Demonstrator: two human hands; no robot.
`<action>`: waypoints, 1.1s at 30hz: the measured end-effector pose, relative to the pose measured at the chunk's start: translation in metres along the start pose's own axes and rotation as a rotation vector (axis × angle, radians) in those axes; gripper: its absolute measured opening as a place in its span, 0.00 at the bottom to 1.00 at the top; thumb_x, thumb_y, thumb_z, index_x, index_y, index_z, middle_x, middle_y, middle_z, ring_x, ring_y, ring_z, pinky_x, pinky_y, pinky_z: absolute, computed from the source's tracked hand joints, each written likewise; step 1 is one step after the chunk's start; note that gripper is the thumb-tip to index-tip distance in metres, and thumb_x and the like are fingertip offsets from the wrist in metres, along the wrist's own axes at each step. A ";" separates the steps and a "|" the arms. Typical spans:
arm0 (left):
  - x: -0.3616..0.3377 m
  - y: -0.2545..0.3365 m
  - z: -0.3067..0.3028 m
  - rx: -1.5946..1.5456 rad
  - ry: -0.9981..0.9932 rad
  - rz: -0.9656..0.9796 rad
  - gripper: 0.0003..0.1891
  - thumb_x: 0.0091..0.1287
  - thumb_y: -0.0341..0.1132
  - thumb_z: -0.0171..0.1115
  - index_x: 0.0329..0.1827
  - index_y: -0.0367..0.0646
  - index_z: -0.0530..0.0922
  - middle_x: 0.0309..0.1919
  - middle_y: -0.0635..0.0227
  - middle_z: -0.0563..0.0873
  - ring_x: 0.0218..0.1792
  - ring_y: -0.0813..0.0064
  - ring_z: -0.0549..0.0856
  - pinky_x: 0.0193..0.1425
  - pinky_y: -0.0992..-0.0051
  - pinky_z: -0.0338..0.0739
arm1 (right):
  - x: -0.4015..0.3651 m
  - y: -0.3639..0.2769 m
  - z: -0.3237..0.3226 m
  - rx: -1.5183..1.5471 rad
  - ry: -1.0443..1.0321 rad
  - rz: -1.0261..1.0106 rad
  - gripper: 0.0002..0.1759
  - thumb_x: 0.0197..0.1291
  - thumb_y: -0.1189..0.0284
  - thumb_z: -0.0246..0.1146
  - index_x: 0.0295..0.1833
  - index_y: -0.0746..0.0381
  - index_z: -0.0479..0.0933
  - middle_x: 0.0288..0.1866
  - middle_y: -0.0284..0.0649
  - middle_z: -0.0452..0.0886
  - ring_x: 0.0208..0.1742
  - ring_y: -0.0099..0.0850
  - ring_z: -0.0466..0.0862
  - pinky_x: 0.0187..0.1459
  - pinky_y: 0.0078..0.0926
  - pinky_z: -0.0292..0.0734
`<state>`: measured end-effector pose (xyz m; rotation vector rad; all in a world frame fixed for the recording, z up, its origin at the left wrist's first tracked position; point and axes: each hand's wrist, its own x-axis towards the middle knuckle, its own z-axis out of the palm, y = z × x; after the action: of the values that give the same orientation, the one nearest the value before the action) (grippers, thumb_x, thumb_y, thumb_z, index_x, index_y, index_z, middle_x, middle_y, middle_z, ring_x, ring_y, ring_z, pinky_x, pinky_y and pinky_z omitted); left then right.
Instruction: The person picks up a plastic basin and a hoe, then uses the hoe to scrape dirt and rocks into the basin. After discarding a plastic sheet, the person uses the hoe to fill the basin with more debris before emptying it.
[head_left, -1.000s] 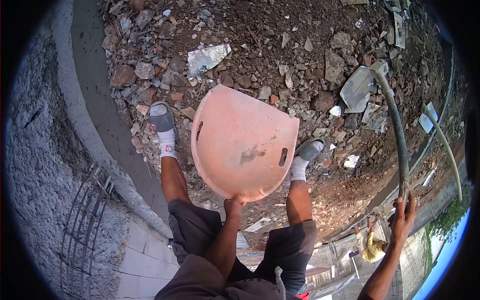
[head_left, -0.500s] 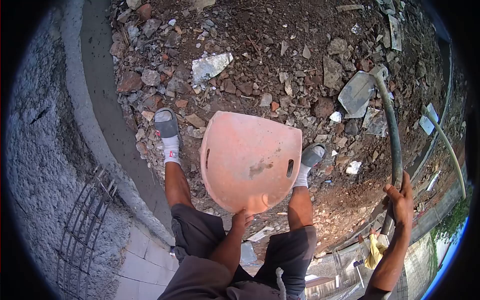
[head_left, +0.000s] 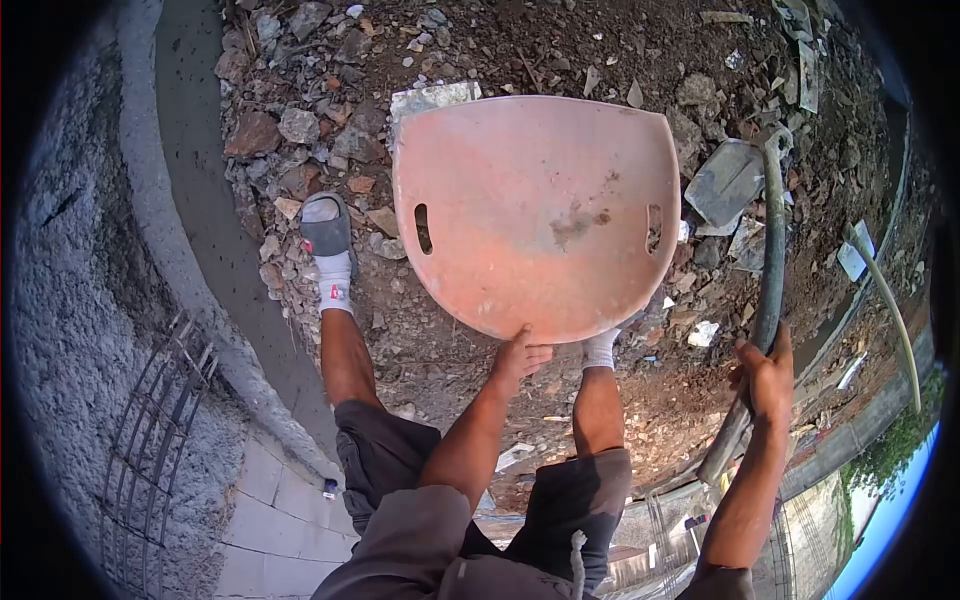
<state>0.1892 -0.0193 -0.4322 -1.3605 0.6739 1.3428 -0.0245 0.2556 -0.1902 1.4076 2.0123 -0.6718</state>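
Fingers [head_left: 538,352] of the left hand [head_left: 517,362] clamp the near rim of a salmon-pink shallow plastic pan [head_left: 535,210], held tilted above the rubble-strewn ground [head_left: 300,130] ahead of the feet; the right hand [head_left: 765,377] is closed round a dark curved tool handle [head_left: 771,255]

Head-worn view, steeply downward

No legible text anywhere (only a small red mark, unreadable, on the white sock [head_left: 335,285])
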 end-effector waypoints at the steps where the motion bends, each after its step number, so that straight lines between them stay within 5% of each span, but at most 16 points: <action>1: -0.008 0.003 0.006 -0.001 0.002 0.011 0.36 0.66 0.64 0.52 0.57 0.35 0.74 0.47 0.51 0.86 0.48 0.61 0.86 0.54 0.65 0.79 | 0.013 -0.008 0.001 0.001 0.002 -0.040 0.29 0.54 0.71 0.64 0.61 0.66 0.64 0.29 0.40 0.75 0.17 0.30 0.77 0.18 0.28 0.71; 5: -0.046 -0.046 -0.010 -0.024 0.125 -0.068 0.35 0.65 0.63 0.55 0.58 0.37 0.75 0.47 0.51 0.86 0.48 0.61 0.86 0.51 0.64 0.80 | 0.066 -0.002 -0.003 0.102 -0.072 -0.061 0.20 0.54 0.72 0.64 0.49 0.65 0.66 0.29 0.41 0.75 0.16 0.30 0.77 0.18 0.28 0.71; 7: -0.037 -0.101 -0.053 -0.012 0.244 -0.126 0.29 0.69 0.59 0.53 0.55 0.40 0.75 0.45 0.51 0.87 0.39 0.61 0.88 0.34 0.69 0.80 | 0.065 -0.013 0.003 0.078 -0.062 -0.045 0.17 0.54 0.72 0.64 0.46 0.64 0.66 0.29 0.41 0.76 0.16 0.30 0.77 0.18 0.28 0.71; 9: -0.009 -0.128 -0.106 -0.026 0.190 -0.085 0.28 0.69 0.58 0.52 0.54 0.40 0.76 0.43 0.51 0.87 0.36 0.62 0.88 0.29 0.70 0.79 | 0.066 -0.014 0.005 0.133 -0.056 -0.064 0.18 0.53 0.73 0.65 0.45 0.64 0.66 0.27 0.41 0.76 0.15 0.30 0.77 0.16 0.28 0.71; 11: -0.013 -0.124 -0.109 -0.034 0.230 -0.102 0.27 0.70 0.57 0.52 0.53 0.40 0.76 0.40 0.53 0.87 0.32 0.63 0.87 0.26 0.71 0.77 | 0.073 -0.008 0.010 0.209 -0.062 -0.065 0.18 0.53 0.72 0.66 0.46 0.65 0.66 0.28 0.41 0.76 0.15 0.29 0.77 0.15 0.28 0.71; 13: -0.024 -0.059 -0.067 -0.021 0.343 -0.138 0.26 0.70 0.56 0.51 0.52 0.40 0.77 0.36 0.57 0.87 0.28 0.65 0.86 0.26 0.71 0.77 | 0.095 -0.011 0.017 0.283 -0.114 -0.001 0.16 0.54 0.72 0.65 0.45 0.66 0.68 0.28 0.41 0.77 0.15 0.29 0.77 0.16 0.27 0.71; 16: -0.008 -0.020 -0.079 0.154 0.317 -0.115 0.29 0.69 0.60 0.49 0.61 0.47 0.72 0.44 0.59 0.86 0.42 0.62 0.87 0.45 0.63 0.80 | 0.129 -0.027 0.023 0.361 -0.144 0.116 0.11 0.55 0.72 0.65 0.38 0.66 0.71 0.24 0.40 0.76 0.15 0.29 0.77 0.16 0.27 0.72; 18: -0.001 0.010 -0.083 0.206 0.405 -0.087 0.28 0.69 0.59 0.50 0.61 0.47 0.72 0.49 0.58 0.84 0.46 0.63 0.86 0.47 0.63 0.80 | 0.131 -0.037 0.032 0.436 -0.084 0.095 0.08 0.54 0.73 0.64 0.31 0.65 0.73 0.18 0.38 0.74 0.15 0.29 0.76 0.17 0.27 0.72; 22: -0.015 0.051 -0.108 0.300 0.570 0.013 0.25 0.69 0.51 0.55 0.63 0.47 0.73 0.56 0.59 0.81 0.50 0.63 0.85 0.49 0.62 0.79 | 0.073 -0.038 0.052 0.582 -0.059 -0.037 0.07 0.53 0.74 0.62 0.34 0.67 0.74 0.18 0.37 0.74 0.13 0.28 0.75 0.16 0.25 0.71; 25: 0.043 0.055 -0.157 0.035 0.569 0.788 0.24 0.61 0.44 0.66 0.53 0.33 0.79 0.37 0.55 0.88 0.38 0.57 0.87 0.46 0.63 0.79 | 0.034 -0.044 0.071 0.619 0.011 -0.178 0.15 0.52 0.74 0.62 0.45 0.66 0.70 0.23 0.36 0.74 0.15 0.26 0.75 0.16 0.24 0.69; 28: 0.010 0.100 -0.165 0.578 0.590 0.592 0.26 0.59 0.40 0.68 0.56 0.30 0.76 0.41 0.49 0.87 0.43 0.52 0.87 0.51 0.65 0.78 | 0.032 -0.055 0.074 0.657 -0.003 -0.302 0.16 0.52 0.74 0.63 0.46 0.66 0.68 0.25 0.36 0.74 0.15 0.25 0.75 0.16 0.24 0.69; 33: -0.051 0.130 -0.112 0.746 0.800 0.793 0.37 0.61 0.44 0.67 0.67 0.29 0.65 0.58 0.41 0.77 0.60 0.49 0.78 0.62 0.63 0.72 | 0.061 -0.111 0.089 0.704 -0.065 -0.368 0.14 0.53 0.73 0.62 0.43 0.64 0.67 0.25 0.37 0.75 0.15 0.26 0.75 0.16 0.24 0.71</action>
<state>0.0976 -0.1728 -0.4431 -0.9739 2.1755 0.8622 -0.1305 0.1990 -0.2879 1.3393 2.0947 -1.6892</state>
